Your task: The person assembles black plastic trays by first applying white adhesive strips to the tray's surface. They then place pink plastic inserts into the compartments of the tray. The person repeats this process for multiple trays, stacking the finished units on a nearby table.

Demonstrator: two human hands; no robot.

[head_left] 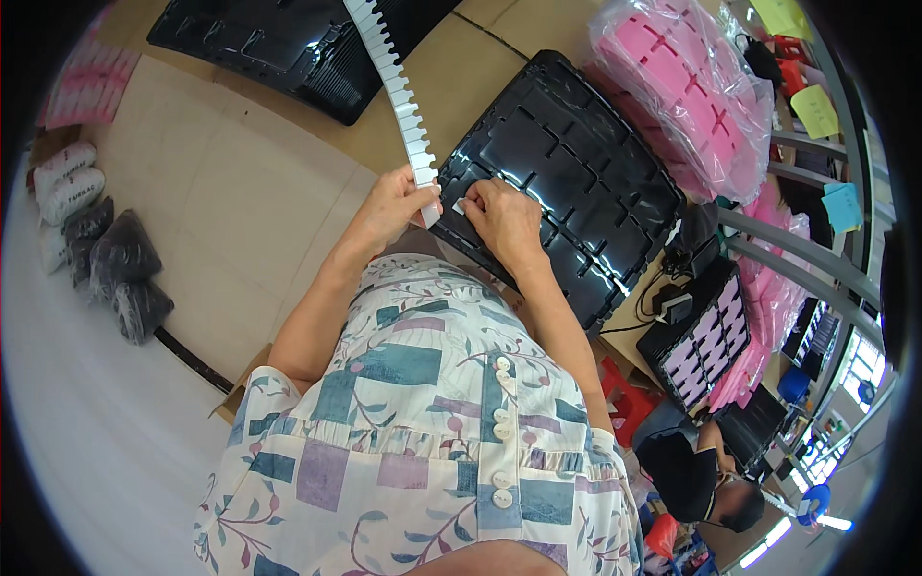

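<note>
My left hand (392,209) is closed around the lower end of a long white strip (399,91), which is divided into short segments with a notched edge. The strip rises from my fingers toward the top of the view. Over the near left corner of a black plastic tray (567,163), my right hand (506,219) pinches a small white piece (459,204). Whether that piece touches the tray, I cannot tell. The tray is glossy, with rows of slots and raised ridges, and lies on the brown work table.
A stack of black trays (279,48) stands at the far left. Pink trays in clear plastic (682,86) lie at the far right, beside a metal rack (807,250). Black cables and a plug (672,305) sit right of the tray. Another person (687,470) works at lower right.
</note>
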